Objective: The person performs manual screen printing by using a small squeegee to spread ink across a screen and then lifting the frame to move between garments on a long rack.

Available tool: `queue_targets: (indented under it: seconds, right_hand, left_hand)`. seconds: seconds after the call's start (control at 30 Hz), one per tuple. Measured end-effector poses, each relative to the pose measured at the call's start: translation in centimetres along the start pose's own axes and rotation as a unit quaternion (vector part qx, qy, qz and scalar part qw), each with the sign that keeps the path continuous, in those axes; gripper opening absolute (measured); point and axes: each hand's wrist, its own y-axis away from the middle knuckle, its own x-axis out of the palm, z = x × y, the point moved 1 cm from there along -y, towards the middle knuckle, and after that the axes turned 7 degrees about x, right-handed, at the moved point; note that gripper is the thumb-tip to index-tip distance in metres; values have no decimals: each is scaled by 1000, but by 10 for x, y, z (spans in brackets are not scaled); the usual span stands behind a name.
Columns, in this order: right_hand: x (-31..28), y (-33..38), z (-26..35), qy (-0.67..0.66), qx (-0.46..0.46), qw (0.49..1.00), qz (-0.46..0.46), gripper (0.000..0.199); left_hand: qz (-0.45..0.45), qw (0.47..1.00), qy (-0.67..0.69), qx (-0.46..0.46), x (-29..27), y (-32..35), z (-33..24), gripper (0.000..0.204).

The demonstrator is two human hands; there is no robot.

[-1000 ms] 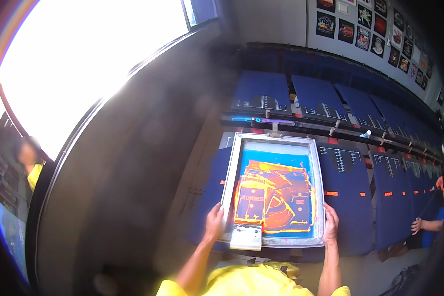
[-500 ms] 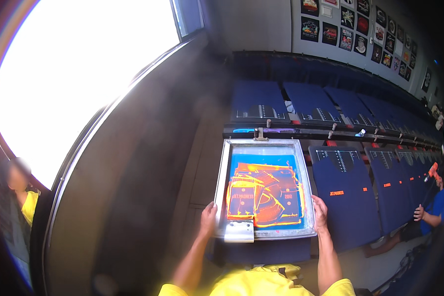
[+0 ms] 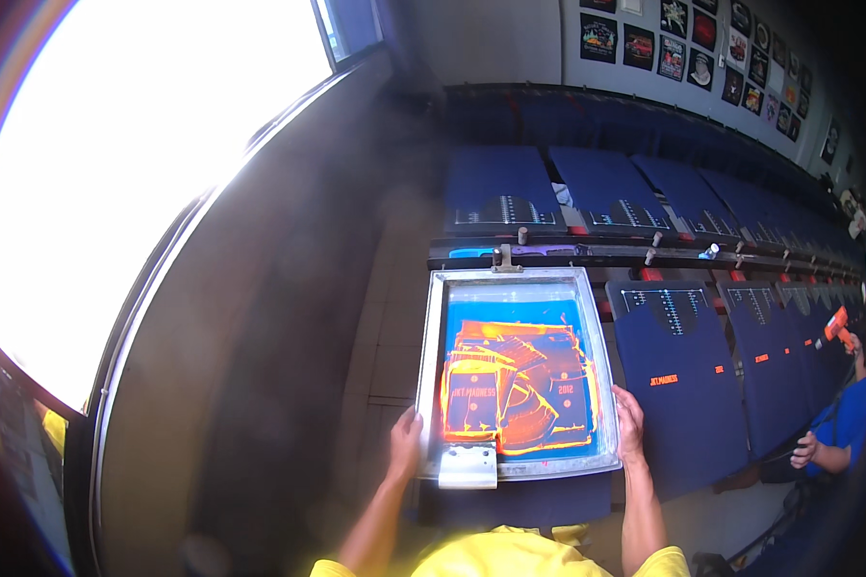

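Observation:
A metal-framed printing screen (image 3: 431, 365) lies flat in front of me, its blue mesh smeared with orange ink (image 3: 515, 389). My left hand (image 3: 404, 442) grips the frame's near left corner. My right hand (image 3: 628, 423) holds the frame's right side near the front. A small metal squeegee handle (image 3: 469, 466) rests on the frame's front edge, beside my left hand. A dark blue shirt (image 3: 520, 500) shows under the frame's near edge.
Rows of dark blue shirts on pallets (image 3: 678, 361) run to the right and behind a long rail (image 3: 645, 255). A person in blue (image 3: 842, 423) at the right edge holds an orange tool (image 3: 835, 324). A bright window (image 3: 135, 154) fills the left. Pictures (image 3: 683, 43) hang on the wall.
The screen frame has shifted left along the rail with both my hands on it; the view now sits over a pallet further left.

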Motion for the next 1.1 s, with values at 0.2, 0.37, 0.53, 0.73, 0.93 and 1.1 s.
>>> queue_targets:
  seconds: [0.2, 0.37, 0.53, 0.73, 0.93, 1.1]
  right_hand:
    - [0, 1, -12, 17, -15, 1000, 2, 50]
    - [0, -3, -30, 36, -65, 997, -8, 49]
    - [14, -3, -20, 294, -93, 947, -87, 44]
    - [104, 43, 24, 445, -233, 864, 33, 38]
    - [189, 111, 42, 503, -275, 769, 282, 63]
    - [205, 106, 49, 575, -287, 693, 326, 64]
  left_hand:
    - [-21, 998, -53, 7, 7, 0, 10, 58]
    - [-40, 995, -84, 31, 9, -14, 29, 51]
    - [-43, 992, -109, 45, -2, -23, 44, 44]
    - [-67, 980, -113, 150, -12, 38, -26, 32]
    - [25, 998, -55, 24, -31, 124, -5, 29]
    - [165, 965, 83, -189, 4, 144, -2, 31]
